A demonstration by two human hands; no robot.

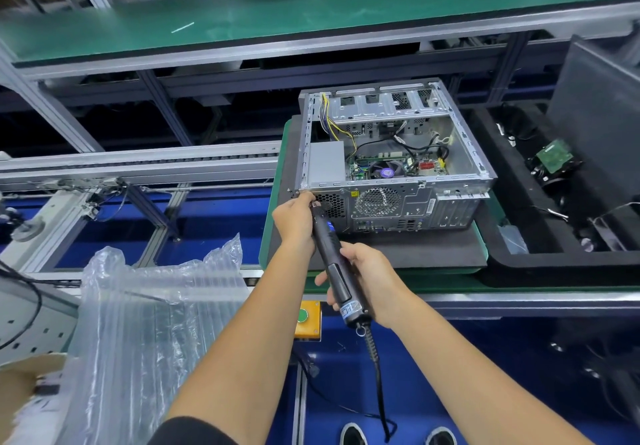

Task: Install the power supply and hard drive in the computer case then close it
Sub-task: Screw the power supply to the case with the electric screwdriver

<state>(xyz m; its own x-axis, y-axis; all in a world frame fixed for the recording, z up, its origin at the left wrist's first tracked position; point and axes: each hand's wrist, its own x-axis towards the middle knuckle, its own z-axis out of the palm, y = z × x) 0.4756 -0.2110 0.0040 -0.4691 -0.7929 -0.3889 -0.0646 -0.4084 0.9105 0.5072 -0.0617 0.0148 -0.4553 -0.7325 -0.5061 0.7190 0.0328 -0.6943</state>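
So the computer case point(394, 157) is lying on its side with the panel off, sitting on a dark foam pad point(398, 250) on the green-edged counter point(450, 283). Everything else I'll place off the case.

The power supply point(326, 162), a plain grey box, is already inside the case, tucked in the near left corner right behind the rear panel, with a bundle of yellow and purple wires point(337, 122) running up from it toward the far side. To the right of it inside the case you can see the motherboard point(398, 166) with its round cooler fan.

The left hand point(294, 218) is up against the near left corner of the case, fingers curled around the front end of an electric screwdriver point(332, 257), right where its tip meets the rear panel next to the honeycomb vent. The right hand point(367, 280) is wrapped around the lower body of the same screwdriver, nearer the camera than the case, with the cord hanging down from the tool's back end.

The hard drive point(553, 160), green circuit board up, isn't in the case. It sits well off to the right of it, in a black tray point(519, 261) along with some loose cables. A dark side panel point(595, 126) leans at the tray's far side. Down to the near left of the case there's a heap of clear air-cushion packaging point(152, 323).
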